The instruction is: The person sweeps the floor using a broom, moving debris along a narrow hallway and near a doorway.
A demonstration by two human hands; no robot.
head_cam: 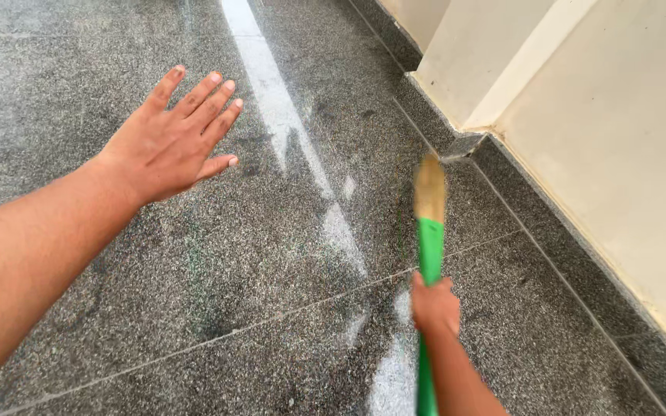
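From the head view I see my right hand [435, 304] low in the frame, right of centre, fist wrapped tight around the green handle of a broom [429, 231]. The handle runs from the bottom edge up through that hand, and the tan head is blurred, pointing toward the wall corner. My left hand [169, 142] is at upper left, fingers spread wide, palm down, holding nothing and hanging over the floor [217, 270]. The floor is speckled grey stone with thin joints crossing it and a bright streak of reflected light running down the middle. Along the right side a dark skirting [580, 258] edges the cream wall [626, 131], stepping around a corner at upper centre. Open floor lies left and ahead of the broom; the skirting is near its head on the right.
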